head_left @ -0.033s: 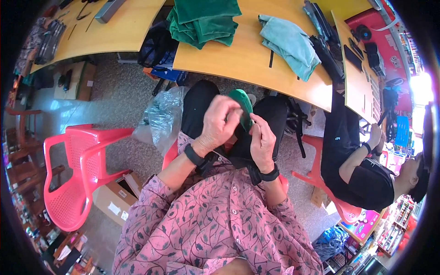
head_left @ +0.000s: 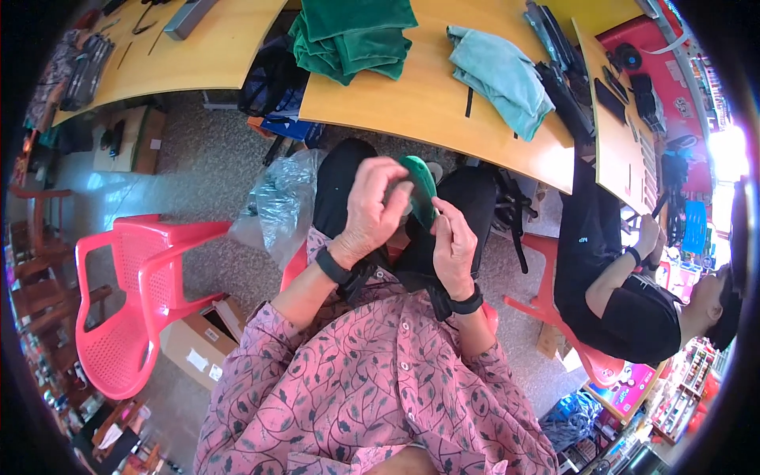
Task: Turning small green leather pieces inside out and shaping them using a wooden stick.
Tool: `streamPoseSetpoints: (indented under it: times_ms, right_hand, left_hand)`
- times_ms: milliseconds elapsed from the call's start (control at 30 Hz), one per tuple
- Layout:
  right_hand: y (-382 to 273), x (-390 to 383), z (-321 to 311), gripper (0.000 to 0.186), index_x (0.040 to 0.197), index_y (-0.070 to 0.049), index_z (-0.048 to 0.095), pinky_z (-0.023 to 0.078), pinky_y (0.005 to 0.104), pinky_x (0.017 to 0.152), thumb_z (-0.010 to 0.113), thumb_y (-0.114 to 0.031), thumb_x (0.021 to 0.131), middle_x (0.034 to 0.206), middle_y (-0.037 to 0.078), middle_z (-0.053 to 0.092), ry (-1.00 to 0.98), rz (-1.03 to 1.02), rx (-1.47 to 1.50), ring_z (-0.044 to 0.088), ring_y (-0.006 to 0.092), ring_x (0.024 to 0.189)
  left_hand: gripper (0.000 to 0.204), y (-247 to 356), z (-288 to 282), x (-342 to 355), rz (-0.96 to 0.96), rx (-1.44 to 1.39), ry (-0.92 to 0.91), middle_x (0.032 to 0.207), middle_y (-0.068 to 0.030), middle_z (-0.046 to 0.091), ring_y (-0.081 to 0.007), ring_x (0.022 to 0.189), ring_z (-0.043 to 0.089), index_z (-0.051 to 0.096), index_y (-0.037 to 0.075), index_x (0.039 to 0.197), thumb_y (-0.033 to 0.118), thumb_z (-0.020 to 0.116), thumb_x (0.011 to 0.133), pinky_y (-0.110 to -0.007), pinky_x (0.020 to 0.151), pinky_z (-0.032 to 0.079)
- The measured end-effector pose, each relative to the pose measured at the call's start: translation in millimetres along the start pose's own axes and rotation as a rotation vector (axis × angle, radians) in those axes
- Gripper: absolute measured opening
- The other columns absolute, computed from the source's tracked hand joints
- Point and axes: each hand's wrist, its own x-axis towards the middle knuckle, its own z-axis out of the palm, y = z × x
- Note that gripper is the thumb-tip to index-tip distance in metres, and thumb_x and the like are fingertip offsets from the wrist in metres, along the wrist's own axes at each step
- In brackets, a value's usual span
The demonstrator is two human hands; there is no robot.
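A small folded piece of dark green velvety cloth [head_left: 421, 190] is held upright above my lap. My right hand [head_left: 454, 252] pinches its lower right edge between thumb and fingers. Beside its left face is my left hand [head_left: 370, 207], with bent fingers and the thumb apart from them. The left fingertips are slightly blurred, and whether they touch the cloth is hard to see. Each wrist wears a black band. On the table in front lie a stack of green cloth pieces [head_left: 352, 39] and a folded pale green cloth [head_left: 503, 75].
The yellow table [head_left: 380, 111] edge runs just beyond my knees. A clear plastic bag [head_left: 277, 202] lies left of my leg, near a pink plastic chair [head_left: 119, 317] and a cardboard box [head_left: 194, 344]. At right sits another person [head_left: 633, 317] in black.
My left hand has shifted slightly left, and its thumb and fingers have spread from a closer pinch. The right hand keeps its hold on the cloth.
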Motion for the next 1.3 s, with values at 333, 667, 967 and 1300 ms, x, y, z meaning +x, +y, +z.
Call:
streamPoseSetpoints:
  times_ms: [333, 667, 967, 1300]
  right_hand:
    - [-7, -9, -12, 0.027, 0.116, -0.002, 0.063, 0.043, 0.0222, 0.06, 0.048, 0.007, 0.095, 0.083, 0.002, 0.06, -0.148, 0.126, 0.21, 0.05, 0.0078, 0.065]
    - [-2, -22, -5, 0.028, 0.125, -0.004, 0.059, 0.034, 0.0165, 0.058, 0.051, -0.004, 0.099, 0.074, -0.004, 0.049, -0.058, 0.261, 0.46, 0.042, 0.0034, 0.064]
    - [-4, -5, -1, 0.009, 0.102, 0.0, 0.059, 0.044, 0.0242, 0.053, 0.054, -0.004, 0.097, 0.077, 0.005, 0.061, -0.172, 0.18, 0.138, 0.053, 0.0101, 0.058]
    - [-13, -3, 0, 0.004, 0.095, 0.001, 0.058, 0.048, 0.0282, 0.059, 0.054, 0.0, 0.095, 0.076, 0.008, 0.058, -0.09, 0.056, 0.036, 0.06, 0.0173, 0.066]
  left_hand:
    - [0.026, -2, -9, 5, -0.152, -0.158, -0.142, 0.092, -0.008, 0.067, -0.0127, 0.079, 0.062, 0.064, 0.003, 0.111, 0.024, 0.055, 0.1, -0.025, 0.07, 0.048]
    - [0.025, -3, -8, 4, -0.293, -0.29, -0.105, 0.078, -0.0058, 0.067, -0.0076, 0.072, 0.06, 0.066, 0.0, 0.095, 0.024, 0.061, 0.097, -0.025, 0.063, 0.048]
    - [0.024, 0, -12, 5, -0.292, -0.23, -0.106, 0.077, -0.0045, 0.065, -0.0068, 0.07, 0.057, 0.066, 0.0, 0.092, 0.023, 0.061, 0.097, -0.024, 0.061, 0.046]
    - [0.018, 11, -13, 9, -0.288, -0.299, -0.092, 0.09, -0.0054, 0.067, -0.0088, 0.077, 0.06, 0.067, 0.003, 0.109, 0.015, 0.061, 0.096, -0.024, 0.068, 0.049]
